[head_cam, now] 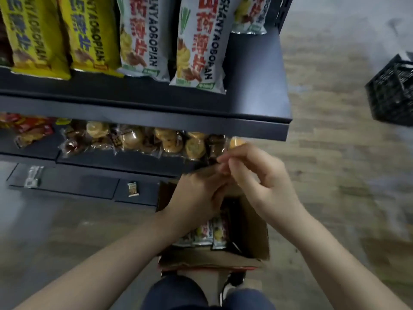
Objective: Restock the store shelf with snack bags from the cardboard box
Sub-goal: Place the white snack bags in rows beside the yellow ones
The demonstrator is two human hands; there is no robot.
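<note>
Showing three snack bags [204, 233] (boxed) below two hands [257, 182].

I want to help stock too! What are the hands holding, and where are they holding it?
It cannot be told. Both the left hand and right hand meet fingertip to fingertip above the cardboard box, but nothing clear shows between them.

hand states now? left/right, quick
Left hand: over the box, fingers curled inward; whether it holds anything cannot be told.
Right hand: fingertips pinched together at the left hand; no held thing visible, cannot be told.
</note>
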